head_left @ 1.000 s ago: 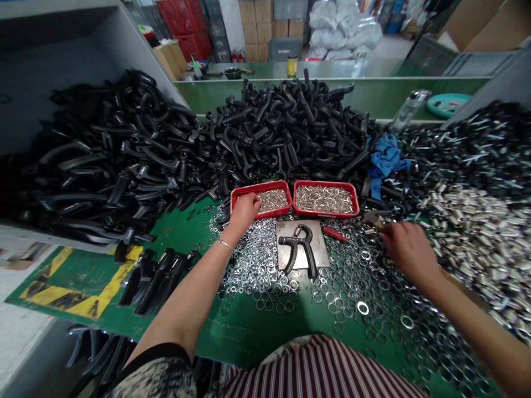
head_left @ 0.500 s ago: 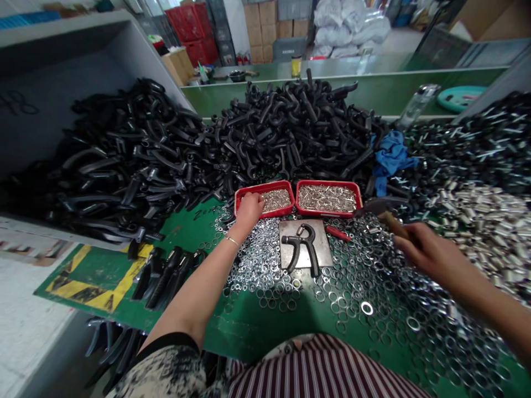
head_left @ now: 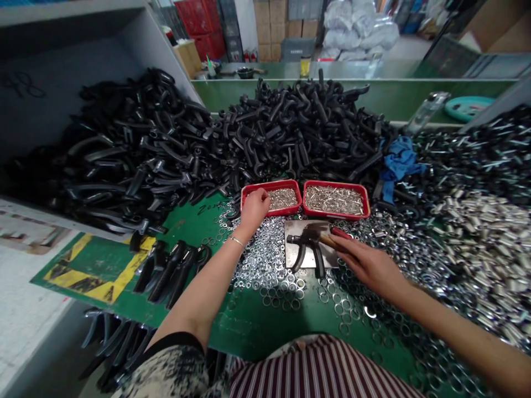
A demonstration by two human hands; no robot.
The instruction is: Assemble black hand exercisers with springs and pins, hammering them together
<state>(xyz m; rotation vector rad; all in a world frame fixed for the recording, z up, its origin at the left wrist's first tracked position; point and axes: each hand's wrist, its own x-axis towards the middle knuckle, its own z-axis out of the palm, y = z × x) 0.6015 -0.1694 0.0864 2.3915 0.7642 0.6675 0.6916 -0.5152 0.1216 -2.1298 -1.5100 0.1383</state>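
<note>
My left hand (head_left: 255, 210) is at the left red tray (head_left: 286, 212), its fingers pinched together over the small metal pins (head_left: 282, 198) inside. Whether a pin is between the fingertips cannot be made out. In my right hand (head_left: 371, 266) is a hammer (head_left: 329, 241), gripped by its wooden handle. The dark hammer head is above a black hand gripper (head_left: 299, 257), covering its upper part. That hand gripper lies on a square metal plate (head_left: 291, 229), its two legs towards me. A red-handled tool (head_left: 341, 232) lies at the plate's right corner, partly behind the hammer.
A second red tray (head_left: 336, 216) holds longer pins. Loose washers (head_left: 261, 257) and rings surround the plate. Heaps of black handles (head_left: 286, 121) rise behind. Metal sleeves (head_left: 489, 237) and a blue cloth (head_left: 398, 160) are at right; several black hand grippers (head_left: 166, 273) stand at left.
My right hand has brought the hammer leftward from the washers on the right to over the plate. My left hand stays at the left tray. The view has shifted slightly.
</note>
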